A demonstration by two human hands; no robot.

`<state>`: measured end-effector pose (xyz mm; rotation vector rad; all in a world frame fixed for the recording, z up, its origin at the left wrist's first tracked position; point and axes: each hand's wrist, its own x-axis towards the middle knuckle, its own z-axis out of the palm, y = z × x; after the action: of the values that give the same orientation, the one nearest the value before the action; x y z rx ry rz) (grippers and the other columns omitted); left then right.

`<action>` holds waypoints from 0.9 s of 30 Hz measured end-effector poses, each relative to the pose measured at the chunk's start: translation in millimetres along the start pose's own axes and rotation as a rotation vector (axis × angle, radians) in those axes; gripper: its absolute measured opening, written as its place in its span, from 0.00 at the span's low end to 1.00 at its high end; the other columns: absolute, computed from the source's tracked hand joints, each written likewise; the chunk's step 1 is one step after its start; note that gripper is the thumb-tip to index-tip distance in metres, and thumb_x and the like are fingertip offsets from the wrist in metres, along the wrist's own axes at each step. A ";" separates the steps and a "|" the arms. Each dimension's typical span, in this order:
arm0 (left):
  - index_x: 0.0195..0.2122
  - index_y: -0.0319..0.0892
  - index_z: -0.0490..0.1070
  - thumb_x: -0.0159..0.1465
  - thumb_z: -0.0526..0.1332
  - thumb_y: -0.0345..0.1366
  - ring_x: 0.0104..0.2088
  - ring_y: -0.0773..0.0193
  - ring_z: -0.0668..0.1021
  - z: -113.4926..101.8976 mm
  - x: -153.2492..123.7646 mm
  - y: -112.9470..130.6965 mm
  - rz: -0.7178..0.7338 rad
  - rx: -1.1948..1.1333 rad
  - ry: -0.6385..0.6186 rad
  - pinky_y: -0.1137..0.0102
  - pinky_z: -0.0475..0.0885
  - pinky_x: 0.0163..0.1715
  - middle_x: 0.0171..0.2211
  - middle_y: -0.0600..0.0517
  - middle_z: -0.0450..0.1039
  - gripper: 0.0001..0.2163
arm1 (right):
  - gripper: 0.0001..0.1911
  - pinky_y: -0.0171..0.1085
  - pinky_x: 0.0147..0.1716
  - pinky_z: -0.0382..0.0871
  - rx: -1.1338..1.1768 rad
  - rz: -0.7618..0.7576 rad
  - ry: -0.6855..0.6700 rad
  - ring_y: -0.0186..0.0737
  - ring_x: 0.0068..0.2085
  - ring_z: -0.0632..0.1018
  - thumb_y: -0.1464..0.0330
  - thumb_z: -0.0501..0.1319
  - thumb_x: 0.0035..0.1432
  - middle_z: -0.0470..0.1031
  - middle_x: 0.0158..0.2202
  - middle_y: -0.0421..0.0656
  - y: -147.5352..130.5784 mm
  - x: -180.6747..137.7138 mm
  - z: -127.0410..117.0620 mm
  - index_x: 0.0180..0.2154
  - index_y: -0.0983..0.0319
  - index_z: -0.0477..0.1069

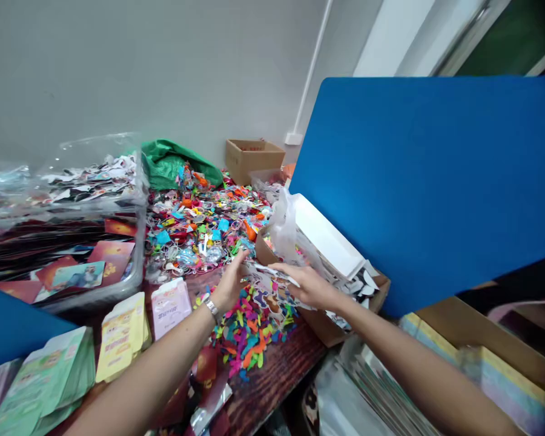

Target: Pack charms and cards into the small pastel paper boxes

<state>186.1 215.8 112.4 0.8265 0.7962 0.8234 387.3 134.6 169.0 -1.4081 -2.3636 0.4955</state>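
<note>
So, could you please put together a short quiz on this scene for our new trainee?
1. Multiple choice: in the picture, what lies on the table just below the left hand and right hand?
A) glass bottles
B) small bright pieces
C) metal spanners

2. True or false: the watch is on the person's right wrist.

3. Name it: which packets lie between the green packets and the pink packet?

Key: 1. B. 2. False; it is on the left wrist. 3. The yellow packets.

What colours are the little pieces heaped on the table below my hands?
The little pieces are mixed orange, pink, green and blue, clearest in the head view.
</note>
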 end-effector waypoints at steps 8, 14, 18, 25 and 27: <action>0.48 0.48 0.69 0.50 0.70 0.49 0.32 0.66 0.75 -20.9 12.8 -40.8 -0.004 -0.029 0.038 0.72 0.66 0.32 0.34 0.55 0.73 0.26 | 0.34 0.42 0.53 0.68 -0.119 0.208 0.018 0.46 0.55 0.74 0.74 0.56 0.60 0.70 0.57 0.49 6.8 -4.7 74.6 0.66 0.57 0.52; 0.45 0.45 0.71 0.48 0.72 0.48 0.33 0.67 0.76 -24.6 11.3 -45.9 0.041 0.000 0.043 0.73 0.68 0.31 0.38 0.52 0.74 0.25 | 0.33 0.41 0.53 0.69 -0.069 0.154 0.116 0.44 0.55 0.74 0.71 0.58 0.61 0.71 0.56 0.49 22.2 -8.0 97.8 0.65 0.58 0.53; 0.49 0.48 0.70 0.51 0.70 0.49 0.40 0.64 0.77 -30.2 8.0 -40.2 0.036 0.009 0.045 0.73 0.70 0.33 0.46 0.50 0.73 0.26 | 0.28 0.42 0.54 0.69 -0.063 0.104 0.239 0.44 0.55 0.74 0.69 0.58 0.63 0.71 0.57 0.49 26.8 -2.1 95.1 0.63 0.59 0.58; 0.43 0.48 0.71 0.51 0.70 0.48 0.36 0.67 0.76 -41.3 3.2 -36.2 0.033 0.001 0.039 0.76 0.70 0.29 0.42 0.53 0.74 0.20 | 0.23 0.40 0.54 0.69 -0.036 0.078 0.378 0.42 0.53 0.76 0.66 0.58 0.64 0.74 0.54 0.46 14.9 13.9 78.7 0.60 0.58 0.62; 0.42 0.48 0.71 0.51 0.69 0.48 0.34 0.69 0.76 -42.5 1.9 -36.1 0.035 -0.008 0.046 0.77 0.69 0.27 0.40 0.54 0.74 0.20 | 0.23 0.41 0.54 0.69 -0.031 0.068 0.390 0.42 0.53 0.76 0.66 0.58 0.64 0.74 0.54 0.46 12.5 16.7 75.8 0.60 0.58 0.62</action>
<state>161.8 214.8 62.2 0.8186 0.8200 0.8792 354.6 145.9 98.5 -1.4504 -2.0252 0.1787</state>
